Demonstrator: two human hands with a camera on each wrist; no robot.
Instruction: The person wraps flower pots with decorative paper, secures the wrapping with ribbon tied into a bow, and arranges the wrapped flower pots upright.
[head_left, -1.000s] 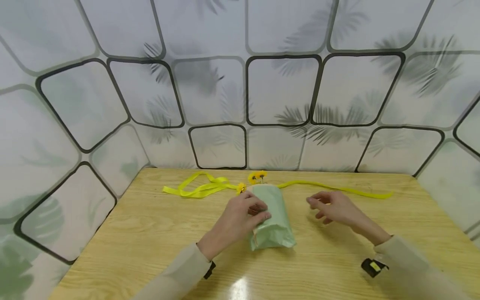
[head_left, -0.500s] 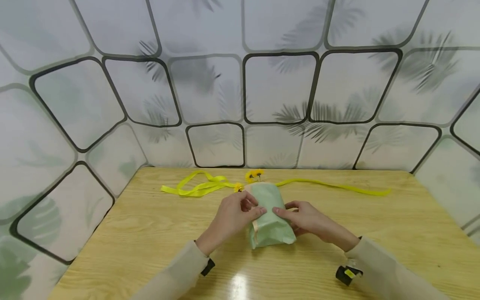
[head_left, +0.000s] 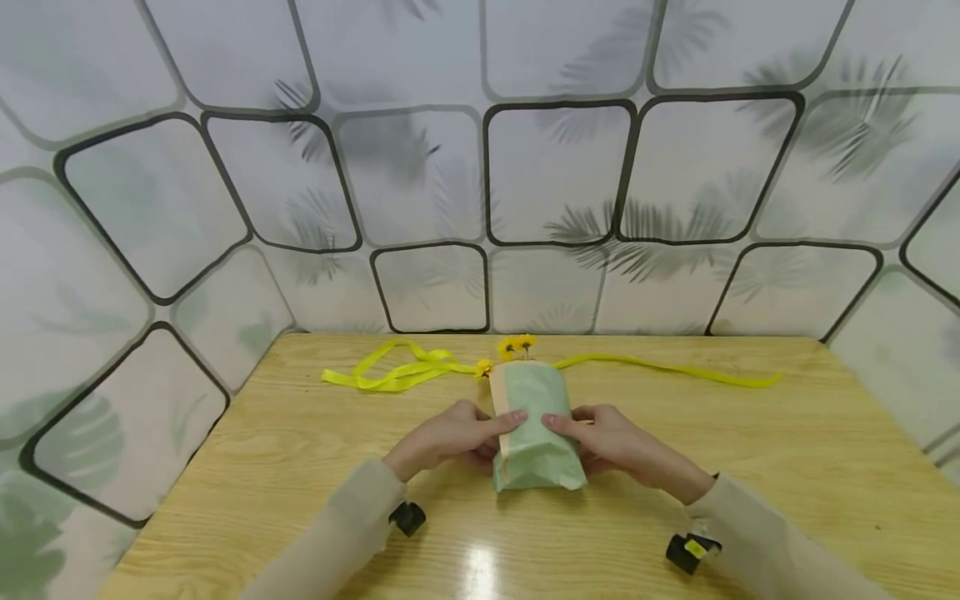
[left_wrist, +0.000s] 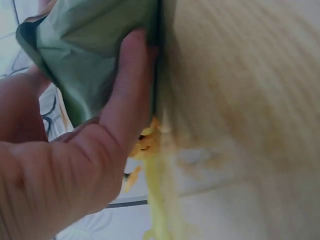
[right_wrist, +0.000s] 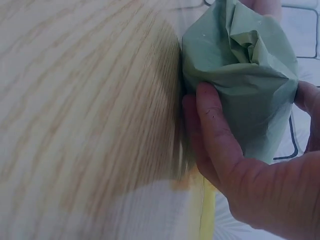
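A small bouquet in pale green wrapping paper (head_left: pixel 537 458) lies at mid-table, its folded lower end towards me. Yellow flowers (head_left: pixel 517 345) poke out past the far end, and a peach strip of paper (head_left: pixel 498 392) runs down its left side. My left hand (head_left: pixel 459 437) grips the left side, thumb on top and fingers underneath. From the right, my right hand (head_left: pixel 618 442) holds it the same way, thumb above. The right wrist view shows the crumpled, tucked base of the paper (right_wrist: pixel 245 60), with fingers along its table side. Stems are hidden inside.
Behind the bouquet a yellow ribbon (head_left: pixel 675 369) stretches across the wooden table (head_left: pixel 285 500); its left part is looped, its right part nearly straight. A patterned fabric wall (head_left: pixel 420 175) rises at the table's back edge.
My right hand has come in from the right and taken hold of the bouquet. My left hand has slid lower, its fingers now under the left side. The bouquet has turned slightly.
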